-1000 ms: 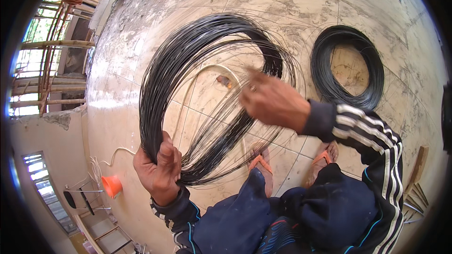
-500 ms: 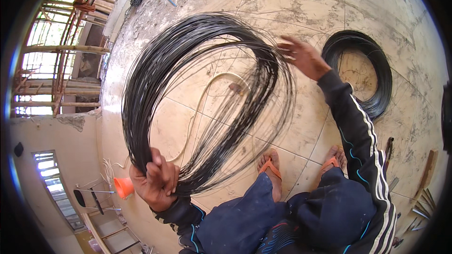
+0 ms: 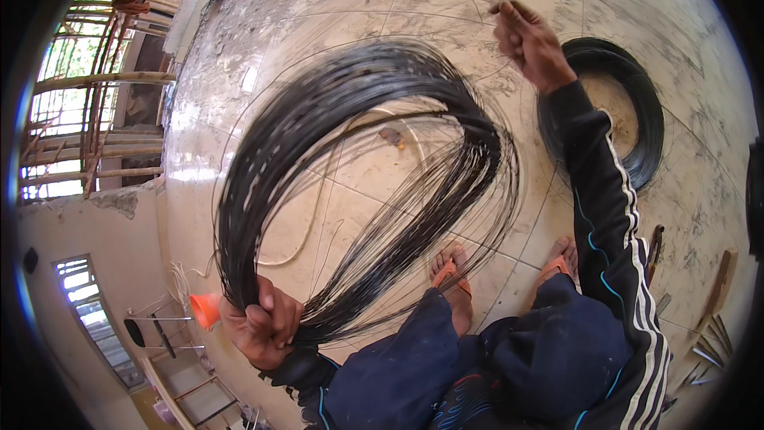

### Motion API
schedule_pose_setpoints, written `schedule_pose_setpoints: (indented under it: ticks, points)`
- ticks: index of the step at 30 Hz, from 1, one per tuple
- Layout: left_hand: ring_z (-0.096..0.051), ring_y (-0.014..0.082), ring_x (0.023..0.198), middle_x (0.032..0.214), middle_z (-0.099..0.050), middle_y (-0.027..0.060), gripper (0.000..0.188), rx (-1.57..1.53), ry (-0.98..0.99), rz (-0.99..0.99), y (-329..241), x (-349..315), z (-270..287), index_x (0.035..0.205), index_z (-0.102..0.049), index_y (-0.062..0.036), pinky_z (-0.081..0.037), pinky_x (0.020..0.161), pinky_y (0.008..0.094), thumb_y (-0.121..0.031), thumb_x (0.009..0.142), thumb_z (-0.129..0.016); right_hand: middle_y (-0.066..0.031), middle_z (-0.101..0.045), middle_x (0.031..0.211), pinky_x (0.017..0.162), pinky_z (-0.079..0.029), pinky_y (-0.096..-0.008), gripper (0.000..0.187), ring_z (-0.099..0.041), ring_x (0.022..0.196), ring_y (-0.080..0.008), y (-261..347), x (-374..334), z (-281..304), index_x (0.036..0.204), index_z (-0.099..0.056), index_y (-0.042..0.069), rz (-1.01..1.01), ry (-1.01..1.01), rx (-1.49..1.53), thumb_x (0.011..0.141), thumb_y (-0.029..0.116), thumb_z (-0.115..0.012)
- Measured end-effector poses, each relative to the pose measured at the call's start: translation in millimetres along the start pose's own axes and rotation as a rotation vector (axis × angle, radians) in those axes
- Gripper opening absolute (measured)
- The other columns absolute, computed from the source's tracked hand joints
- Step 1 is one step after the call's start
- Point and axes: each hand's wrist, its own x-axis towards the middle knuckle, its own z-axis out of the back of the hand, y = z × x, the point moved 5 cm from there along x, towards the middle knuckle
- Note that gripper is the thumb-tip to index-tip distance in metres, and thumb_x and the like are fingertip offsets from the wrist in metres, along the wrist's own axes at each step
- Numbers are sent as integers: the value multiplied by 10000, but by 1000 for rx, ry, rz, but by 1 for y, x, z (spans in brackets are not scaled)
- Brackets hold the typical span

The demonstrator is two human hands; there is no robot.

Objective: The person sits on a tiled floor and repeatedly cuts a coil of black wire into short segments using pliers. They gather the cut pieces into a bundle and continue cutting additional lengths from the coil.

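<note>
A big loose coil of thin black wire (image 3: 342,72) hangs in front of me, its strands fanned out and blurred in places. My left hand (image 3: 263,322) is closed round the coil's near left end. Off beyond the coil's far right side, my right hand (image 3: 532,44) is raised with its fingers pinched together. A thin strand runs near these fingertips and appears to be held in them, though the grip itself is hard to make out. On the tiled floor under my right forearm lies a second coil of black wire (image 3: 649,103).
A pale cable (image 3: 306,239) with a plug-like end (image 3: 391,137) lies on the floor beneath the coil. An orange cone-shaped object (image 3: 204,311) is at left. Wood offcuts (image 3: 720,287) and metal pieces lie at right. Bamboo scaffolding (image 3: 103,80) stands beyond an opening.
My right hand has moved up and away from the coil, its fingers going from spread to pinched. The held coil has shifted slightly right and lower. My left hand keeps its grip.
</note>
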Motion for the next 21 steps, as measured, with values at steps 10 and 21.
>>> schedule_pose_setpoints:
  ticks: [10, 21]
  points:
    - [-291, 52, 329, 468, -390, -12, 475, 70, -41, -2, 14, 0, 4, 841, -478, 31, -190, 331, 230, -374, 870, -723, 31, -555, 721, 1037, -461, -445, 279, -617, 802, -147, 5, -13, 3, 1006, -561, 103, -117, 4, 322, 981, 380, -539]
    - [-270, 45, 332, 462, -366, -23, 457, 42, 0, 2, 17, 0, 3, 861, -477, 31, -186, 338, 228, -372, 898, -687, -190, -472, 1342, 1140, -332, -467, 435, -350, 1366, -317, -60, -17, -46, 1300, -421, 56, -274, 42, 587, 1011, 378, -467]
